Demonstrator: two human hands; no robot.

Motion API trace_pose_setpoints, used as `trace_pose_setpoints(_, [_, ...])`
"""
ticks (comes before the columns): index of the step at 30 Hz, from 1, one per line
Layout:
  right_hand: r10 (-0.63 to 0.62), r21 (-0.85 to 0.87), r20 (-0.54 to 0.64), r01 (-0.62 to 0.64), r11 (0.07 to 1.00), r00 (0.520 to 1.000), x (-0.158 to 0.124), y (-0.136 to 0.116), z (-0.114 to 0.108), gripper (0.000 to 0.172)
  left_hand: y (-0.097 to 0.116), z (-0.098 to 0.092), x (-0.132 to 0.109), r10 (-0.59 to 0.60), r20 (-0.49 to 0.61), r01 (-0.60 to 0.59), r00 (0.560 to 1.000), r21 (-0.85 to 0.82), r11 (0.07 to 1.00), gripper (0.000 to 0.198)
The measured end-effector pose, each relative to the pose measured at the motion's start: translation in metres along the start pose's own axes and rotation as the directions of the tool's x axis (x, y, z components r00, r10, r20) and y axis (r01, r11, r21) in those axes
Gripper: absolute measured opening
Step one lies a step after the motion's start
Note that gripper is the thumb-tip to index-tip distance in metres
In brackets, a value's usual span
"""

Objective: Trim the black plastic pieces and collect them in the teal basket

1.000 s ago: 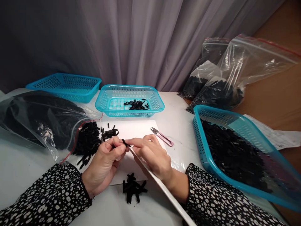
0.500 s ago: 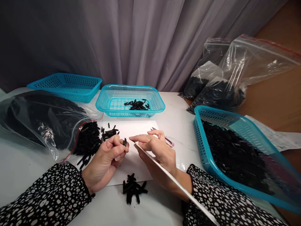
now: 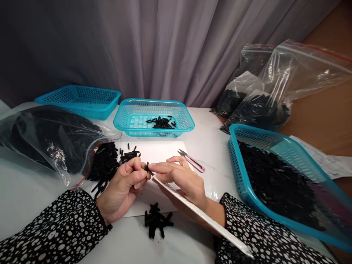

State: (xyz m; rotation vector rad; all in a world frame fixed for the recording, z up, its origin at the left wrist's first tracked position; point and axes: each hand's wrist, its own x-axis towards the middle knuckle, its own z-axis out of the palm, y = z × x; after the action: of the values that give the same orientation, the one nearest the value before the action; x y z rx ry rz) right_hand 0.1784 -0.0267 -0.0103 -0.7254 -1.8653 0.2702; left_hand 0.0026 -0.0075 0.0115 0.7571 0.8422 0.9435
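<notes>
My left hand (image 3: 125,189) is closed, pinching a small black strip-like piece (image 3: 146,167) at its fingertips. My right hand (image 3: 184,181) is wrapped round a long, thin white tool (image 3: 203,213) with a narrow dark tip; its kind is unclear. That tip meets the black piece, and the right index finger stretches along to it. Beneath both hands lies a white sheet (image 3: 162,200). Left of the left hand is a pile of black pieces (image 3: 106,159), with a looser group (image 3: 129,156) beside it. A smaller heap (image 3: 157,220) lies at the near edge.
Pink-handled thread snips (image 3: 191,160) lie beyond my right hand. A blue basket (image 3: 154,132) behind holds some black pieces; another (image 3: 103,112) stands left of it. At right is a fuller blue basket (image 3: 238,172). Plastic bags of black material lie left (image 3: 55,139) and back right (image 3: 264,106).
My right hand has moved left, bringing the white tool's tip against the black piece. The thread snips are now uncovered. My left hand keeps its pinch.
</notes>
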Motion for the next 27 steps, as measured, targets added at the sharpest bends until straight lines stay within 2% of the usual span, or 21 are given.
trace_pose_setpoints(4, [-0.036, -0.064, 0.034, 0.038, 0.997, 0.999, 0.002, 0.001, 0.000, 0.019, 0.001, 0.001, 0.001, 0.004, -0.001, -0.004, 1.000, 0.009, 1.000, 0.040])
trace_pose_setpoints(8, [-0.181, -0.213, 0.068, 0.191, 0.958, 0.981, 0.005, 0.003, -0.002, 0.019, 0.002, 0.003, 0.000, -0.015, -0.011, 0.015, 1.000, 0.014, 1.000, 0.038])
trace_pose_setpoints(11, [-0.291, -0.321, 0.165, 0.330, 0.888, 0.942, 0.007, 0.004, -0.005, 0.021, 0.003, 0.004, -0.001, -0.052, -0.017, 0.052, 0.999, 0.000, 0.999, 0.037])
trace_pose_setpoints(14, [-0.315, -0.376, 0.273, 0.402, 0.835, 0.909, 0.008, 0.005, -0.009, 0.025, 0.004, 0.004, -0.002, -0.101, -0.016, 0.101, 0.995, -0.020, 0.995, 0.036])
trace_pose_setpoints(18, [-0.295, -0.341, 0.291, 0.386, 0.857, 0.910, 0.007, 0.005, -0.008, 0.027, 0.001, 0.004, -0.002, -0.170, -0.022, 0.170, 0.985, -0.029, 0.985, 0.034])
trace_pose_setpoints(22, [-0.247, -0.277, 0.200, 0.297, 0.914, 0.948, 0.006, 0.005, -0.005, 0.027, -0.006, 0.003, -0.004, -0.228, -0.028, 0.229, 0.973, 0.010, 0.973, 0.024])
trace_pose_setpoints(24, [-0.206, -0.300, 0.160, 0.247, 0.922, 0.965, 0.004, 0.010, -0.006, 0.026, -0.006, 0.004, -0.003, -0.225, 0.000, 0.225, 0.974, 0.042, 0.973, 0.021])
trace_pose_setpoints(27, [-0.197, -0.394, 0.156, 0.244, 0.886, 0.968, 0.003, 0.020, -0.012, 0.022, -0.001, 0.004, -0.002, -0.174, 0.068, 0.172, 0.982, 0.036, 0.984, 0.027])
